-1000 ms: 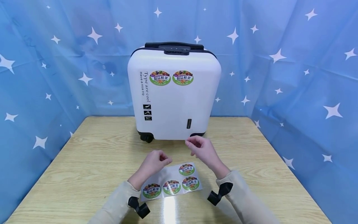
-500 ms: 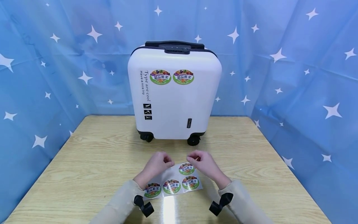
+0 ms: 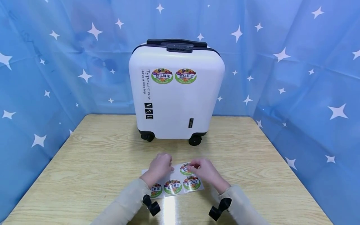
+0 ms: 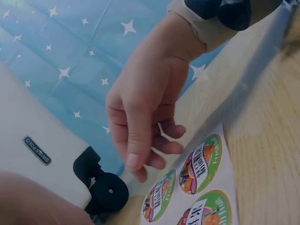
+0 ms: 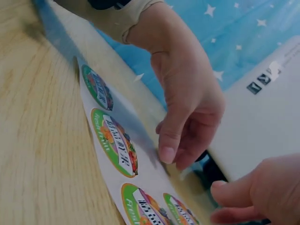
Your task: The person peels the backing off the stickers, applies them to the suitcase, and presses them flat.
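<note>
Sticker sheet, lying flat on the wooden surface with four oval fruit stickers. Over its upper-right sticker I have the right hand, fingers loosely bent, grasping nothing visible; whether they touch the sticker I cannot tell. The left hand lies over the sheet's far edge, likewise relaxed and unladen. A second ago the right hand was farther forward, toward the suitcase; it is now back at the sheet, which I judge puts this sticker next in hand. Beyond, the upright suitcase bears two matching stickers.
</note>
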The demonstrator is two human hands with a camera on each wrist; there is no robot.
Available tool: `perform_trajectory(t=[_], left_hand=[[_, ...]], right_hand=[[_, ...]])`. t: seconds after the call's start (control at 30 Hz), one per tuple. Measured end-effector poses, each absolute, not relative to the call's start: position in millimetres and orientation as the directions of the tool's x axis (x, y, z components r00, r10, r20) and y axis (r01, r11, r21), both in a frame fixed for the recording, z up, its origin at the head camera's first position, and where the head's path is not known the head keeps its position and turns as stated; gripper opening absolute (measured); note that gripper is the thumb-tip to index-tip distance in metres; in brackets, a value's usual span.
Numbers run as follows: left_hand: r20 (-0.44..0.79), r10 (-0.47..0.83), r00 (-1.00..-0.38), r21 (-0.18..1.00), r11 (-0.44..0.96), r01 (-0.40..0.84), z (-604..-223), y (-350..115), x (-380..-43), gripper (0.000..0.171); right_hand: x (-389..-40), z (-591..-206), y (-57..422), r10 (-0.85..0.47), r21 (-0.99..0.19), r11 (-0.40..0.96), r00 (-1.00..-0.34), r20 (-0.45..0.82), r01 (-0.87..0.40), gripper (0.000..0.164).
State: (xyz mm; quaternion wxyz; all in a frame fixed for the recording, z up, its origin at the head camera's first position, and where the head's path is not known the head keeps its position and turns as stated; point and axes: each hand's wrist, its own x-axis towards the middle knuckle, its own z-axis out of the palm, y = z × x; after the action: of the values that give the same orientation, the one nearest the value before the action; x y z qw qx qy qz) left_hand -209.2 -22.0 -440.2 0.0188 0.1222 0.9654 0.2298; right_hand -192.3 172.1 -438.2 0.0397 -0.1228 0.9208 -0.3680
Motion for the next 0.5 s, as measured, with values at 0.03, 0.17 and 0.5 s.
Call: perform_trajectory(t=[0.03, 0.17, 0.5], left_hand=[[0.015, 0.251, -0.968, 0.441, 0.867, 0.232, -439.9, -21.8, -209.9, 0.019], [-0.009, 0.279, -0.96, 0.428, 0.869, 0.249, -439.0, -21.2, -213.8, 0.024], [-0.055, 0.273, -0.961, 0.438, 0.871, 0.222, -439.5, -20.3, -219.5, 0.023]], right_hand=[[-192.0, -438.7, 172.6, -0.251, -0.682, 0.706, -0.968, 0.01, -0.19, 0.011], [-191.5, -441.4, 174.3, -0.244, -0.67, 0.724, -0.97, -0.024, -0.165, 0.011], [-189.4, -443.6, 173.6, -0.235, -0.669, 0.729, -0.971, -0.041, -0.148, 0.014]])
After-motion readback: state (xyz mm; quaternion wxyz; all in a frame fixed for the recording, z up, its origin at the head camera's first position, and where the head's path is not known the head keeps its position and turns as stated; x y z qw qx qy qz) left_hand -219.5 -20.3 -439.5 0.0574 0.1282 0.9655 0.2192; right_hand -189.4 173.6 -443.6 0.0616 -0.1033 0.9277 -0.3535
